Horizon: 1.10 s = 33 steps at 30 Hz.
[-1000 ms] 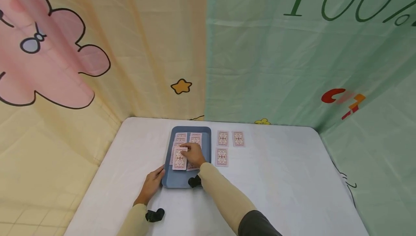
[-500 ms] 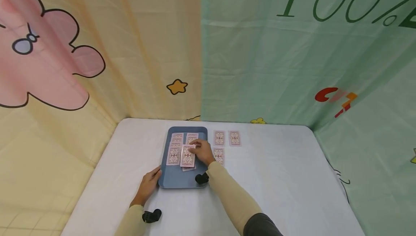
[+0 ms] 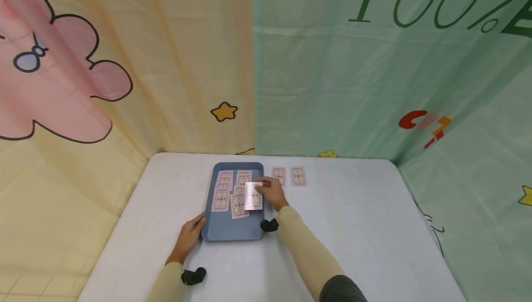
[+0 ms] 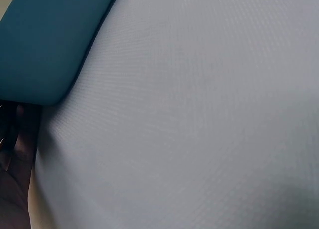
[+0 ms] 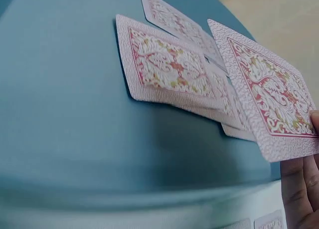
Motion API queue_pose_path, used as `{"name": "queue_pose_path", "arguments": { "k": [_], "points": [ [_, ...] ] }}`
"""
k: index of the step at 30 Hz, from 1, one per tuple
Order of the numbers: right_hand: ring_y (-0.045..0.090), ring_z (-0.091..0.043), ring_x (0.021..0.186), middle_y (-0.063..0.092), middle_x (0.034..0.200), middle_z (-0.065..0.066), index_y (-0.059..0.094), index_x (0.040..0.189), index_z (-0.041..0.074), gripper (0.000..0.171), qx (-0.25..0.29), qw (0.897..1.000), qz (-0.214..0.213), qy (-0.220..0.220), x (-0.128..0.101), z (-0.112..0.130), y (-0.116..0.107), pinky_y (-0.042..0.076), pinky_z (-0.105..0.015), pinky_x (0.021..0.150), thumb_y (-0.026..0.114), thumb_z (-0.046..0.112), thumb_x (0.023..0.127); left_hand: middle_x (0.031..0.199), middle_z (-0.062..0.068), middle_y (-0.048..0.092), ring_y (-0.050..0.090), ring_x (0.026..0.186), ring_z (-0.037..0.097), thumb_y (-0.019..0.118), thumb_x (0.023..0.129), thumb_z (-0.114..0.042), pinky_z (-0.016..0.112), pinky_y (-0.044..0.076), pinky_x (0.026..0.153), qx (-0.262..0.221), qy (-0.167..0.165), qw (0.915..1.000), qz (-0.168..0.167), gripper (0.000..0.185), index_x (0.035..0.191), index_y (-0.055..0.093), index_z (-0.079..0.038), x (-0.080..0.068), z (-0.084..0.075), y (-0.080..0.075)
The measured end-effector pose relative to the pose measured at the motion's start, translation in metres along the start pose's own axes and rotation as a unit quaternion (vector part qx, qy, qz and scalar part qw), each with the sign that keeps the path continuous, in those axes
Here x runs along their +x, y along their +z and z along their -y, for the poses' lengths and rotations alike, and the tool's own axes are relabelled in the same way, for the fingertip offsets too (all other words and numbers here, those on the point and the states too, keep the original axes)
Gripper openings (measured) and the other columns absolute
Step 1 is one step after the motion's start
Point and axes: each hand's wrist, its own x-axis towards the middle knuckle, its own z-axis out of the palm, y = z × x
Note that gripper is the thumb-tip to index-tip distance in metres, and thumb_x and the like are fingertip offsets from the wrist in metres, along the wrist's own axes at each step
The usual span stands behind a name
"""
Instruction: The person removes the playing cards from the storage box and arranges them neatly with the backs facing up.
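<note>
A blue tray (image 3: pixel 227 229) lies on the white table (image 3: pixel 357 228) with several face-down playing cards (image 3: pixel 222 196) on it. My right hand (image 3: pixel 272 192) pinches one card (image 3: pixel 252 196) by its edge and holds it lifted over the tray's right side. In the right wrist view that card (image 5: pixel 266 108) hangs above the tray (image 5: pixel 65 129) and the cards lying on it (image 5: pixel 172 72). My left hand (image 3: pixel 189 237) rests with straight fingers against the tray's near left corner; the left wrist view shows only the tray corner (image 4: pixel 45 44) and tablecloth.
Two more face-down cards (image 3: pixel 288 175) lie on the table right of the tray, and a further one is mostly hidden behind my right hand. Printed fabric walls close in the table at the back and both sides.
My right hand has lifted one card off the tray's left pile and carried it rightward to the tray's right edge. The left hand has stayed at the tray corner.
</note>
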Motion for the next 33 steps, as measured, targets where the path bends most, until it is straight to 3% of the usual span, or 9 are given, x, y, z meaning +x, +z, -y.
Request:
{"name": "queue_pose_path", "arguments": {
  "k": [12, 25, 33],
  "points": [
    [0.046, -0.007, 0.060, 0.050, 0.069, 0.003, 0.068, 0.114, -0.001, 0.026, 0.023, 0.998, -0.039, 0.039, -0.003, -0.017, -0.031, 0.045, -0.020, 0.058, 0.068, 0.003, 0.089, 0.143, 0.025, 0.043, 0.034, 0.136, 0.041, 0.045, 0.104, -0.020, 0.053, 0.028, 0.111, -0.004, -0.010, 0.9999, 0.001, 0.046, 0.141, 0.042, 0.007, 0.001, 0.001, 0.001],
    [0.045, -0.010, 0.065, 0.051, 0.072, 0.002, 0.069, 0.111, -0.001, 0.026, 0.005, 0.994, -0.088, 0.065, -0.004, -0.037, -0.068, 0.042, -0.021, 0.058, 0.072, 0.008, 0.087, 0.142, 0.028, 0.042, 0.034, 0.135, 0.044, 0.043, 0.104, -0.018, 0.055, 0.029, 0.110, 0.004, -0.004, 1.0000, 0.004, 0.046, 0.140, 0.040, 0.010, -0.002, -0.002, 0.000],
    [0.054, -0.009, 0.066, 0.060, 0.073, 0.000, 0.067, 0.111, -0.004, 0.028, 0.015, 0.992, -0.104, 0.064, -0.006, -0.042, -0.089, 0.046, -0.020, 0.060, 0.073, 0.004, 0.085, 0.142, 0.027, 0.042, 0.034, 0.135, 0.043, 0.044, 0.103, -0.016, 0.054, 0.027, 0.112, -0.003, 0.003, 1.0000, 0.004, 0.045, 0.140, 0.041, 0.011, 0.000, 0.000, 0.000]
  ]
}}
